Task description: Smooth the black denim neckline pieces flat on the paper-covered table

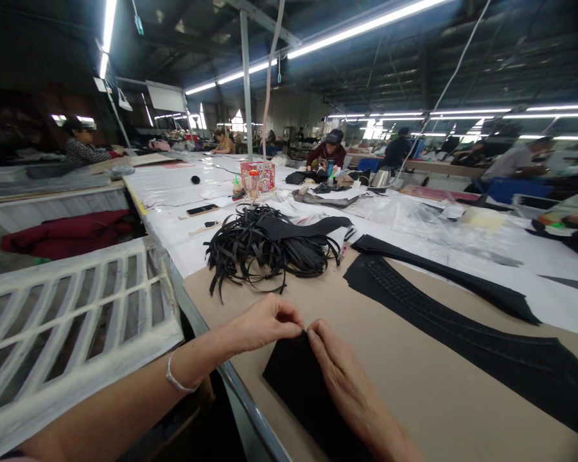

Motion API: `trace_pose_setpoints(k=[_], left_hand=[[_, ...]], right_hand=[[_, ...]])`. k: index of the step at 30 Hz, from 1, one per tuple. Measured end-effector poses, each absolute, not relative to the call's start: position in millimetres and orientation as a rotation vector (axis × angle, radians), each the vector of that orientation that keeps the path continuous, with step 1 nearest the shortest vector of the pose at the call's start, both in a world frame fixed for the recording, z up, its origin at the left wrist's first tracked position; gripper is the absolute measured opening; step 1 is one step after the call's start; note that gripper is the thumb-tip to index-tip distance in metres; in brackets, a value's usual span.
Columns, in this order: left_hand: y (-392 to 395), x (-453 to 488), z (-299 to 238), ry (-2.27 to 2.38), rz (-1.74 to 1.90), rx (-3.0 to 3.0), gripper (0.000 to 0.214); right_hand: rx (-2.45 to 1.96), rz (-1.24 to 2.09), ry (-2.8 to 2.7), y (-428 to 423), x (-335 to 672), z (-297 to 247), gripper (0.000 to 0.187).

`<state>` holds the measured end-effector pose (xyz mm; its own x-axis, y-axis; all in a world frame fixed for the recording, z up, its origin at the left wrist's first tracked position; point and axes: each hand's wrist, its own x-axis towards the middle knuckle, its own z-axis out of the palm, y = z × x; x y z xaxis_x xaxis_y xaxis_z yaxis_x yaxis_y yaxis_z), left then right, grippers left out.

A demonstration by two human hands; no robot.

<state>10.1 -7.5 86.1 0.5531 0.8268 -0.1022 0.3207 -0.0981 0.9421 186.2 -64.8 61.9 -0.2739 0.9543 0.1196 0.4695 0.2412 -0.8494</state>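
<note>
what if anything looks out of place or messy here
The strips look the untidiest: they lie tangled in a loose heap beyond the left hand. No spill or damage stands out.

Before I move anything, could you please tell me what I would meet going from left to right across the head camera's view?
White slatted rack, phone, left hand, right hand, long curved black cloth.

Fluorescent tubes [366,27] glare under a dim roof [534,58] and brighten the white counter [166,192]; the black fabric [298,385] shows little detail, the far wall [291,110] looks soft, edges stretch.
</note>
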Motion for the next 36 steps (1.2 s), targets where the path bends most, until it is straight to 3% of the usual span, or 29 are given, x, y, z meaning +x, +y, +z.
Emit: trace_pose_setpoints(k=[13,21,27,36], left_hand=[[-13,10,100,0.997,0.582,1.79,0.016],[-15,8,104,0.992,0.592,1.835,0.017],[-12,9,99,0.986,0.644,1.728,0.015],[-17,13,101,1.019,0.696,1.763,0.014]], right_hand=[[-1.337,0.419,-2.141,-61,185,67,0.029],[-1.278,0.439,-2.118,-59,188,73,0.029],[-1.228,0.159,-2.01,-63,190,71,0.006],[-1.259,-0.156,-2.004,-70,178,81,0.007]])
